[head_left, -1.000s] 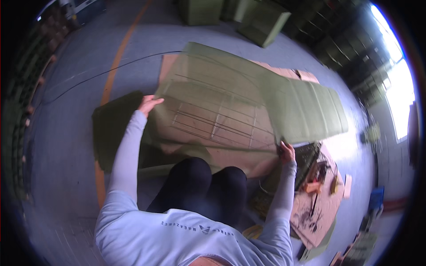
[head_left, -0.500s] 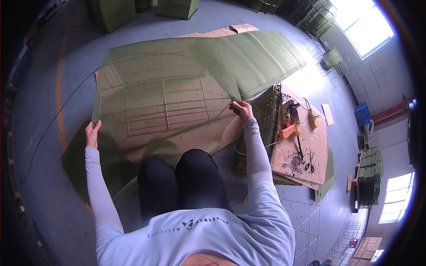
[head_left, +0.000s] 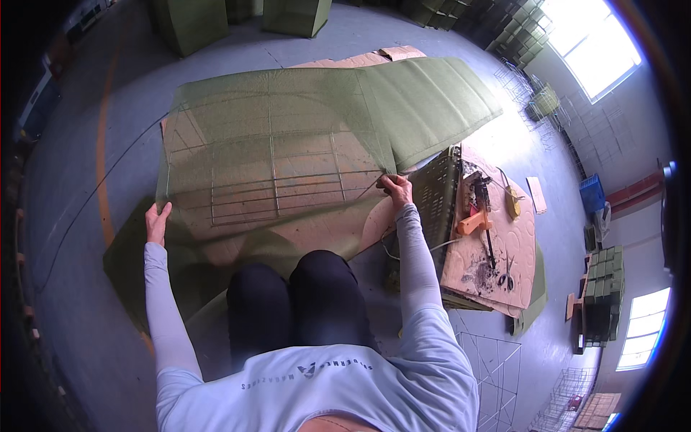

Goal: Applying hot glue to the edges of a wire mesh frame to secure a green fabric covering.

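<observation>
A sheer green mesh fabric (head_left: 237, 101) lies stretched over a metal wire frame (head_left: 274, 171), whose rods show through it. Both rest on a pinkish padded surface (head_left: 302, 229) in front of my knees. My left hand (head_left: 157, 222) pinches the fabric's near left edge between thumb and fingers. At the near right corner of the frame, my right hand (head_left: 396, 191) is closed on the fabric's edge; its fingertips are partly hidden. From that side a denser green panel (head_left: 435, 101) spreads away to the right. Loose green fabric (head_left: 144, 259) hangs down beside my left knee.
Right of my right hand stands a perforated crate (head_left: 440, 183) with a stained padded top. On it lie an orange-handled glue gun (head_left: 471, 222), scissors (head_left: 507, 276) and a yellow object (head_left: 512, 203) with a cord. Green fabric boxes (head_left: 191, 25) stand behind; a wire grid (head_left: 493, 374) is at lower right.
The whole view has shifted slightly down and to the right. Both hands keep their grip on the fabric, with little visible movement against it.
</observation>
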Motion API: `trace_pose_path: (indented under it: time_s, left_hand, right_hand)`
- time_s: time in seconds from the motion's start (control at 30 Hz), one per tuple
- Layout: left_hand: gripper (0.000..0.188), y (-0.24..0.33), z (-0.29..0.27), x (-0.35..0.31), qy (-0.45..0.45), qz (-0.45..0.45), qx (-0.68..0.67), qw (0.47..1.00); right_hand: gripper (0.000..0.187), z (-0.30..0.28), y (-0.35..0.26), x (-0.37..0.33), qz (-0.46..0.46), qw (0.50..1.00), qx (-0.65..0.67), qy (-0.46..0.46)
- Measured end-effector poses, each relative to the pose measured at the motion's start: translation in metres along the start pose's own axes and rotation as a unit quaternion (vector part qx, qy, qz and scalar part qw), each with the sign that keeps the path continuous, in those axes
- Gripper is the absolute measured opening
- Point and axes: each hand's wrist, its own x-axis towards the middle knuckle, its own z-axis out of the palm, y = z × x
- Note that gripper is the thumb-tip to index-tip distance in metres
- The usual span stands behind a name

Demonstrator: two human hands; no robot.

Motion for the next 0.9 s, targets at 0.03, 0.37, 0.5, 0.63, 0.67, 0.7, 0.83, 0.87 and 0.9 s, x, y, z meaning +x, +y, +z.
trace_pose_path:
  time_s: [0.03, 0.37, 0.5, 0.63, 0.67, 0.7, 0.83, 0.87, 0.9]
  left_hand:
    - [0.021, 0.0, 0.001, 0.001, -0.002, 0.0, -0.005, 1.0]
    - [0.027, 0.026, 0.011, -0.01, 0.036, 0.021, 0.106, 0.994]
    - [0.027, -0.003, 0.006, -0.002, 0.037, 0.043, 0.055, 0.997]
    - [0.025, -0.005, -0.005, -0.007, 0.063, 0.068, 0.062, 0.994]
    - [0.023, -0.007, -0.006, -0.004, 0.09, 0.085, 0.137, 0.983]
    - [0.021, -0.009, -0.003, 0.001, 0.113, 0.103, 0.21, 0.966]
    - [0.025, 0.011, 0.021, -0.012, 0.127, 0.089, 0.084, 0.984]
    - [0.023, 0.013, 0.02, -0.01, 0.101, 0.085, 0.098, 0.986]
    - [0.02, -0.002, -0.003, -0.004, 0.106, 0.076, 0.145, 0.981]
  right_hand:
    - [0.016, -0.001, -0.001, -0.001, -0.003, 1.0, -0.007, -0.001]
    - [0.022, 0.001, -0.006, 0.001, -0.01, 0.995, -0.091, 0.031]
    - [0.025, -0.01, 0.012, 0.005, -0.023, 0.998, -0.056, 0.016]
    - [0.024, -0.002, 0.025, 0.014, -0.062, 0.998, -0.031, -0.005]
    - [0.023, -0.004, 0.026, 0.015, -0.058, 0.998, -0.037, 0.003]
    - [0.021, -0.008, 0.027, 0.016, -0.053, 0.998, -0.042, 0.015]
    - [0.016, 0.006, 0.014, 0.007, -0.042, 0.994, -0.1, 0.03]
    - [0.017, 0.001, 0.02, 0.014, -0.051, 0.994, -0.093, 0.035]
    - [0.018, 0.013, 0.019, 0.018, -0.064, 0.993, -0.102, 0.019]
